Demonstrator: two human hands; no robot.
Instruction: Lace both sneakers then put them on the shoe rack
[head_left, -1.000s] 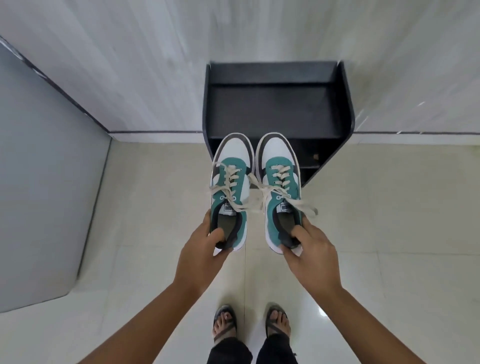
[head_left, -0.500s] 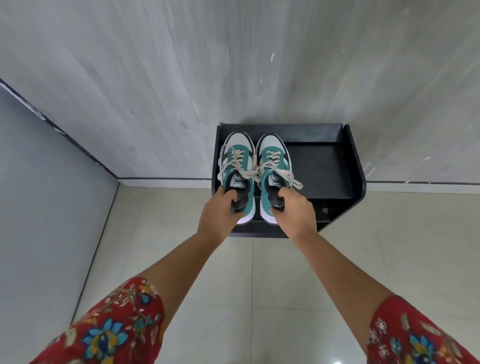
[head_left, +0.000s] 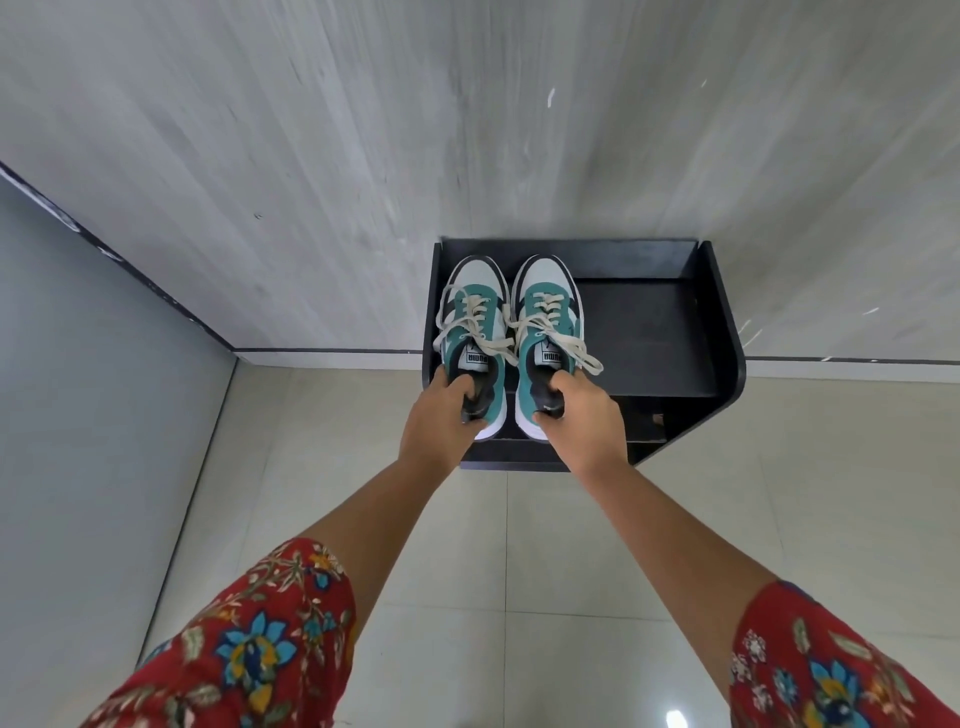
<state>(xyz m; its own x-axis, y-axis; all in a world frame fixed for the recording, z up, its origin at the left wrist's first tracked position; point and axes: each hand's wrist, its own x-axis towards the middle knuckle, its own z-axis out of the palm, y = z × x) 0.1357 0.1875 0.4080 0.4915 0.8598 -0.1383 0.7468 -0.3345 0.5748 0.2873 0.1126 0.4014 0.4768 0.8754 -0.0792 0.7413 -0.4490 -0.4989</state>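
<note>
Fingers of each hand clamp a sneaker heel, sneakers seemingly resting on the shoe rack (head_left: 675, 332).

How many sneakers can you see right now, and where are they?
2. The left sneaker sits at the shoe rack's left end, held by the left hand; the right sneaker is beside it, held by the right hand. None seem hidden.

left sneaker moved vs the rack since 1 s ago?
Yes. The left sneaker went forward over the shoe rack, and now sits at the top shelf's left end, heel overhanging the front edge, left hand gripping its heel.
</note>
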